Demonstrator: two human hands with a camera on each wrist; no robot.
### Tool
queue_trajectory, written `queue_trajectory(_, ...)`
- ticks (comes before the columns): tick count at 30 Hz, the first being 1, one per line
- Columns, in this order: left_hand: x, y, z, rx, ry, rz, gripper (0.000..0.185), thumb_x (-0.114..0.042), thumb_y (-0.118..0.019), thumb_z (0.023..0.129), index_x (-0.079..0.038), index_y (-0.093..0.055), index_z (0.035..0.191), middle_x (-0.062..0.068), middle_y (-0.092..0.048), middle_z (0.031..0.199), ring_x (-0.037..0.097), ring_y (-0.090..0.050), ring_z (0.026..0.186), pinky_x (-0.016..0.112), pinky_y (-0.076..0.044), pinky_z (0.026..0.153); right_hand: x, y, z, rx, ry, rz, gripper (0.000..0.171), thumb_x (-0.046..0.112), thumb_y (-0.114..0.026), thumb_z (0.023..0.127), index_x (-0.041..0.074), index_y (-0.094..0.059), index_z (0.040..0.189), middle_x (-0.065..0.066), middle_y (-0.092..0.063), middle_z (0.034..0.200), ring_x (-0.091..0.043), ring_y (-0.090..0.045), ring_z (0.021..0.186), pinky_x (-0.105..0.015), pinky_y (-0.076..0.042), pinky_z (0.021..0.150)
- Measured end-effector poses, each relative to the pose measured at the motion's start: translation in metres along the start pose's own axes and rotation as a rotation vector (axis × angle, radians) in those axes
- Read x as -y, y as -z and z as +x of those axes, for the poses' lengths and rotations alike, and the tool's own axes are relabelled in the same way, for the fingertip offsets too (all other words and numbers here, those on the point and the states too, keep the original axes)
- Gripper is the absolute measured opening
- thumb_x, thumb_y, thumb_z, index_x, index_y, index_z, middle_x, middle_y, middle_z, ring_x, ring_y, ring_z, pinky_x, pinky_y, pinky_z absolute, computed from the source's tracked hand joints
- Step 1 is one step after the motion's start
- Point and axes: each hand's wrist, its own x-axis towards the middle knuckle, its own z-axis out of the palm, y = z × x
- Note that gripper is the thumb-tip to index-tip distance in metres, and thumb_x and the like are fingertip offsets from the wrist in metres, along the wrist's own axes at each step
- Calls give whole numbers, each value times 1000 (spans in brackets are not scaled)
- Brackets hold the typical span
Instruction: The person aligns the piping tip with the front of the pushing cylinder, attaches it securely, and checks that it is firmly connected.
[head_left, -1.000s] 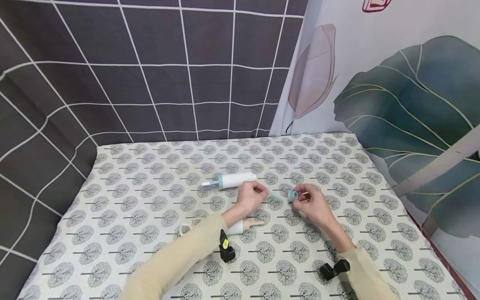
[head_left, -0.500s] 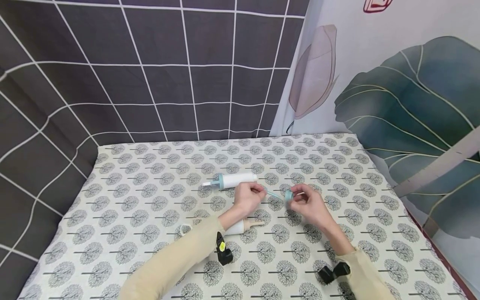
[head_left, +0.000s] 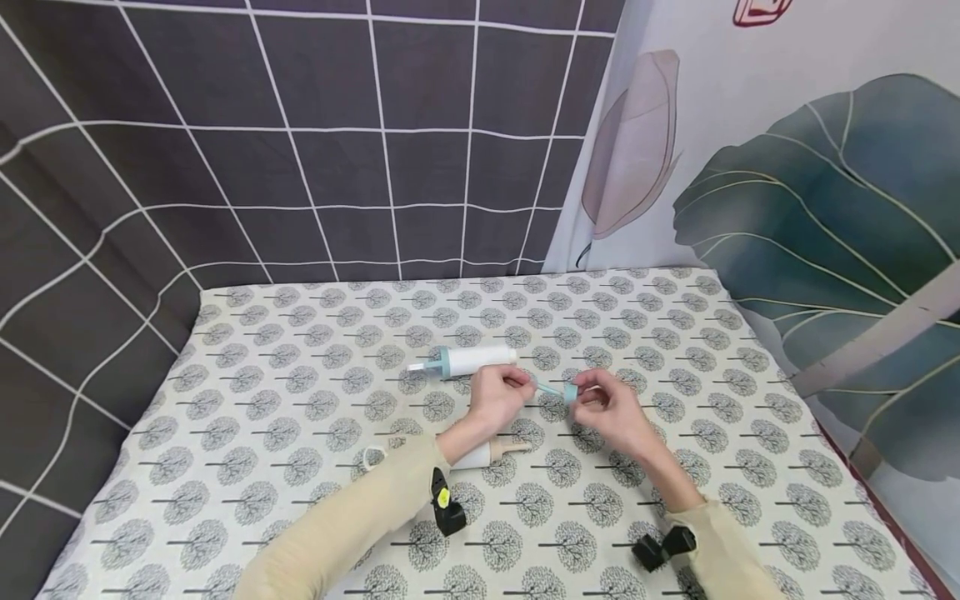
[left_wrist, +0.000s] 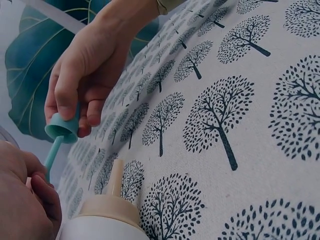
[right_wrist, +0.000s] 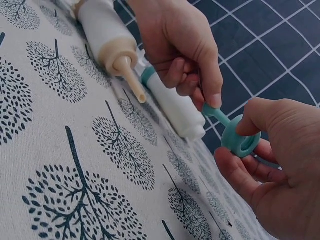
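Note:
My left hand pinches one end of a thin teal stick just above the tree-print cloth. With thumb and fingers, my right hand holds a teal ring that sits on the stick's other end. The right wrist view shows the teal ring on the stick's tip, between the left hand and the right hand. In the left wrist view the teal ring caps the teal stick.
A white tube with a teal collar lies just behind the left hand. A white bottle with a beige nozzle lies under the left forearm, a small clear ring to its left. Patterned fabric walls stand behind and to the right.
My right hand has brought the teal ring leftwards onto the end of the stick. The left hand has stayed almost still.

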Motion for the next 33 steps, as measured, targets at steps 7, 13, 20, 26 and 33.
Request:
queue_trajectory(7, -1, 1, -2, -9, 4, 1, 7, -1, -79, 78, -3, -75, 83, -2, -67, 72, 9, -58, 63, 22, -51, 61, -1, -3, 0, 16, 19, 8, 41, -14, -68, 77, -9, -54, 115, -21, -62, 100, -27, -65, 88, -27, -57, 73)
queue_trajectory(13, -3, 0, -4, 2, 23, -8, 9, 0, -79, 77, -4, -74, 84, -1, -66, 73, 10, -58, 64, 22, -51, 61, 2, -6, 0, 29, -2, 28, 41, -12, -68, 78, -9, -53, 116, -21, -62, 102, -30, -65, 90, -28, -57, 74)
queue_trajectory(20, -5, -1, -6, 21, 47, -19, 8, -1, -78, 79, -6, -73, 83, -2, -66, 73, 10, -59, 66, 22, -51, 62, 4, -9, 0, 41, -39, 41, 40, -10, -67, 81, -8, -52, 117, -22, -61, 103, -29, -65, 90, -29, -57, 77)
queue_trajectory(26, -5, -2, -8, 36, 46, -37, 9, 2, -76, 78, -5, -73, 82, -1, -66, 73, 11, -60, 65, 22, -52, 61, 2, -11, 2, 46, -42, 27, 40, -7, -68, 81, -7, -52, 117, -22, -62, 103, -27, -65, 89, -30, -57, 77)
queue_trajectory(33, -4, -4, -9, 57, 44, -33, 9, 1, -77, 79, -6, -74, 83, -2, -66, 73, 11, -61, 64, 22, -53, 59, 3, -11, 2, 46, -41, 32, 40, -7, -68, 81, -7, -52, 118, -22, -61, 103, -27, -65, 88, -30, -57, 75)
